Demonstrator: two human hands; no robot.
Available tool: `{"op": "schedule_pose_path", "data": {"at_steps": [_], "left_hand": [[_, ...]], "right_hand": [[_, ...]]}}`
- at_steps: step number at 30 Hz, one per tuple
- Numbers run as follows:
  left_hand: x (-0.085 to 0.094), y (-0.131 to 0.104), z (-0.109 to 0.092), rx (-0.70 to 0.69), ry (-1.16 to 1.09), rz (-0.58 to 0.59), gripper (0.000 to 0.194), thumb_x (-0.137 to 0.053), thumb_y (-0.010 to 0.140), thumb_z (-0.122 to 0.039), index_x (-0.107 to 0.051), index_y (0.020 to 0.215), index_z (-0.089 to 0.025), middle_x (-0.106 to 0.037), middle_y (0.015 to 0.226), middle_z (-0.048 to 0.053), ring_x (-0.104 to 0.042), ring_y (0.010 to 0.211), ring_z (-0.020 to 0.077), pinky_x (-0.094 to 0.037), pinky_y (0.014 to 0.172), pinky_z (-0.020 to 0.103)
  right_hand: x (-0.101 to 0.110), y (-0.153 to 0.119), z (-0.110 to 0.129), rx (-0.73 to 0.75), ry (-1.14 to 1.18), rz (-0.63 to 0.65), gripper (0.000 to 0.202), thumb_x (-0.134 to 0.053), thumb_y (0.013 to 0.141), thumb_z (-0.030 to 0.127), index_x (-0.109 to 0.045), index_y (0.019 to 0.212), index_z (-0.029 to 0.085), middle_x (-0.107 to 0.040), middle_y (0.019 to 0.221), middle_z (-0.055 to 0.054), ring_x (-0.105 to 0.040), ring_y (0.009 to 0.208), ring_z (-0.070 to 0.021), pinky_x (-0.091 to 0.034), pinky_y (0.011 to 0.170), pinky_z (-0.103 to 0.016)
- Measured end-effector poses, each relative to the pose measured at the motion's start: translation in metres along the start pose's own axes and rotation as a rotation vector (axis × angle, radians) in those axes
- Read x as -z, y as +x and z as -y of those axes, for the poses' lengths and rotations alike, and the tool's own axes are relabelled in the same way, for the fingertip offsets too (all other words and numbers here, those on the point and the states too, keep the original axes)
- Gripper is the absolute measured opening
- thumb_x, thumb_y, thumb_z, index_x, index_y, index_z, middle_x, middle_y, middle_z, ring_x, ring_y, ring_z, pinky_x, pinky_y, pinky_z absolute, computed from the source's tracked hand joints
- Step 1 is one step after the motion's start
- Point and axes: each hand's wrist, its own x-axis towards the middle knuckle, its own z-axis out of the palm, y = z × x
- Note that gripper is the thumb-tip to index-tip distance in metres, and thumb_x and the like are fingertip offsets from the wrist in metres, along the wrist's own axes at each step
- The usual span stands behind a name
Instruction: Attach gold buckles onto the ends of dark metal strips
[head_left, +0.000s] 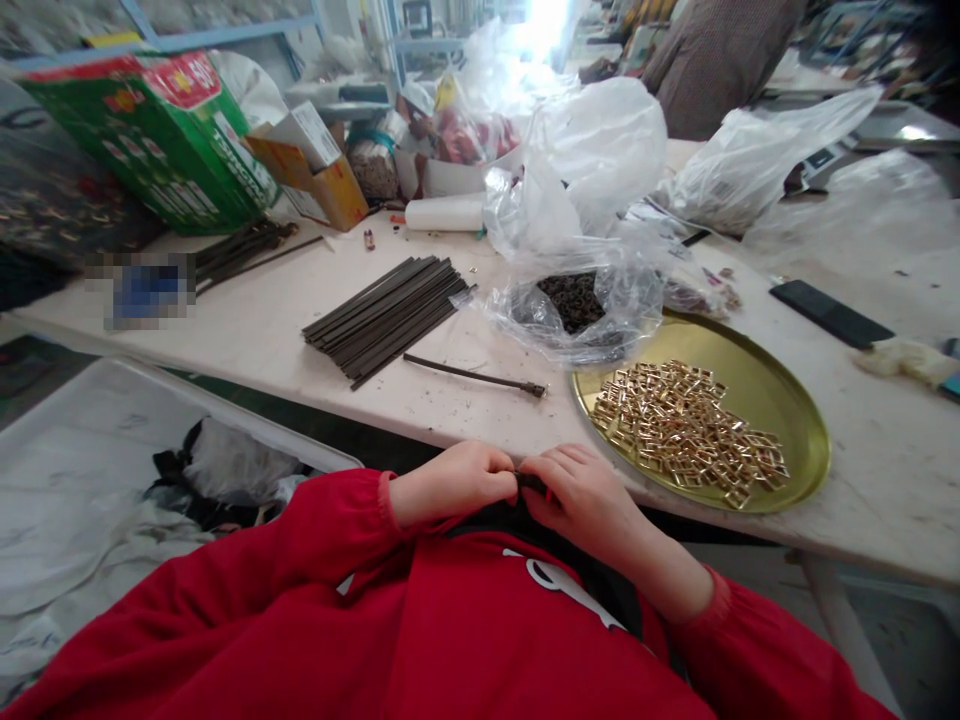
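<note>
the left hand [476, 480] and right hand [577, 495] are pinching a dark piece [531, 483], partly hidden, just before the near edge of the table [480, 415]; beyond, a green carton [142, 150] is showing a red label [180, 80] seemingly ending in "50", its white lettering [241, 160] blurring past reading

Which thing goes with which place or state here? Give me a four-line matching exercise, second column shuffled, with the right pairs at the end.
Things
1. Gold-coloured metal frames
2. Small dark pieces
3. Single dark strip
4. Left hand and right hand

Places and states
A. Lying apart from the row of strips, on the table
B. Close together, holding a small dark object, mostly hidden
C. Heaped on a round yellowish tray
D. Inside an open clear plastic bag

Right pairs: 1-C, 2-D, 3-A, 4-B
</note>
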Motion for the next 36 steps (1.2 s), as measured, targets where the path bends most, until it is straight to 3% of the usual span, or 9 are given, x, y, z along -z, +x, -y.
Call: {"op": "schedule_pose_path", "data": {"at_steps": [5, 9, 14, 16, 20, 24, 27, 32, 36], "left_hand": [[0.003, -0.001, 0.002, 0.028, -0.053, 0.081, 0.021, -0.042, 0.067, -0.028, -0.057, 0.064, -0.014, -0.045, 0.055, -0.004, -0.039, 0.053, 0.0102, -0.028, 0.048, 0.020], [0.011, 0.000, -0.003, -0.011, 0.000, 0.089, 0.023, -0.039, 0.071, -0.027, -0.058, 0.068, -0.014, -0.049, 0.060, -0.004, -0.042, 0.056, 0.0109, -0.031, 0.050, 0.020], [0.034, 0.010, -0.014, -0.156, 0.290, 0.072, 0.030, -0.034, 0.080, -0.027, -0.061, 0.072, -0.015, -0.052, 0.060, -0.003, -0.045, 0.056, 0.0114, -0.031, 0.051, 0.021], [0.043, 0.024, -0.011, -0.215, 0.461, -0.026, 0.032, -0.033, 0.084, -0.030, -0.061, 0.075, -0.016, -0.056, 0.062, -0.001, -0.047, 0.056, 0.0121, -0.032, 0.052, 0.021], [0.048, 0.061, 0.014, -0.246, 0.752, -0.372, 0.029, -0.036, 0.087, -0.027, -0.062, 0.081, -0.015, -0.062, 0.074, 0.006, -0.055, 0.067, 0.0164, -0.041, 0.063, 0.026], [0.051, 0.085, 0.040, -0.269, 0.809, -0.466, 0.029, -0.039, 0.089, -0.033, -0.062, 0.085, -0.016, -0.061, 0.087, 0.007, -0.056, 0.085, 0.0166, -0.041, 0.078, 0.027], [0.077, 0.087, 0.049, -0.196, 0.835, -0.591, 0.030, -0.038, 0.090, -0.038, -0.061, 0.086, -0.020, -0.059, 0.089, 0.004, -0.054, 0.088, 0.0139, -0.040, 0.082, 0.024], [0.152, 0.097, 0.070, 0.136, 0.860, -0.797, 0.022, -0.041, 0.088, -0.021, -0.057, 0.095, -0.009, -0.055, 0.095, 0.016, -0.055, 0.090, 0.0227, -0.042, 0.077, 0.034], [0.166, 0.109, 0.081, 0.206, 0.897, -0.806, 0.019, -0.041, 0.085, -0.014, -0.057, 0.092, -0.008, -0.057, 0.090, 0.015, -0.058, 0.086, 0.0239, -0.043, 0.074, 0.034]], "right_hand": [[-0.005, -0.006, 0.000, -0.273, 0.436, 0.097, 0.013, -0.049, 0.080, 0.018, -0.056, 0.091, 0.018, -0.062, 0.076, -0.001, -0.055, 0.066, -0.0132, -0.043, 0.061, -0.024], [-0.003, -0.005, 0.001, -0.336, 0.580, 0.103, 0.019, -0.046, 0.084, 0.020, -0.053, 0.101, 0.019, -0.062, 0.086, -0.001, -0.056, 0.074, -0.0131, -0.045, 0.066, -0.023], [0.002, 0.014, -0.010, -0.224, 0.234, 0.079, 0.014, -0.049, 0.084, 0.023, -0.054, 0.097, 0.018, -0.063, 0.088, -0.005, -0.058, 0.080, -0.0178, -0.045, 0.070, -0.029], [0.001, 0.025, -0.023, -0.169, 0.032, 0.066, 0.014, -0.048, 0.086, 0.025, -0.056, 0.094, 0.018, -0.063, 0.088, -0.007, -0.058, 0.081, -0.0204, -0.045, 0.071, -0.032], [-0.018, 0.044, -0.061, -0.174, -0.315, -0.016, 0.020, -0.049, 0.085, 0.030, -0.059, 0.095, 0.016, -0.062, 0.091, -0.010, -0.057, 0.083, -0.0244, -0.045, 0.073, -0.037], [-0.050, 0.051, -0.094, -0.119, -0.492, -0.126, 0.030, -0.049, 0.084, 0.025, -0.054, 0.112, 0.016, -0.058, 0.113, -0.014, -0.054, 0.096, -0.0290, -0.045, 0.080, -0.043], [-0.065, 0.050, -0.104, -0.060, -0.510, -0.150, 0.030, -0.048, 0.084, 0.022, -0.054, 0.113, 0.020, -0.058, 0.115, -0.012, -0.053, 0.100, -0.0302, -0.044, 0.083, -0.045], [-0.068, 0.049, -0.102, -0.108, -0.436, -0.215, 0.034, -0.048, 0.084, 0.026, -0.051, 0.117, 0.018, -0.058, 0.115, -0.013, -0.052, 0.104, -0.0321, -0.043, 0.086, -0.049], [-0.067, 0.050, -0.098, -0.148, -0.393, -0.246, 0.031, -0.047, 0.084, 0.025, -0.053, 0.114, 0.018, -0.059, 0.112, -0.013, -0.053, 0.103, -0.0317, -0.043, 0.085, -0.050]]}}
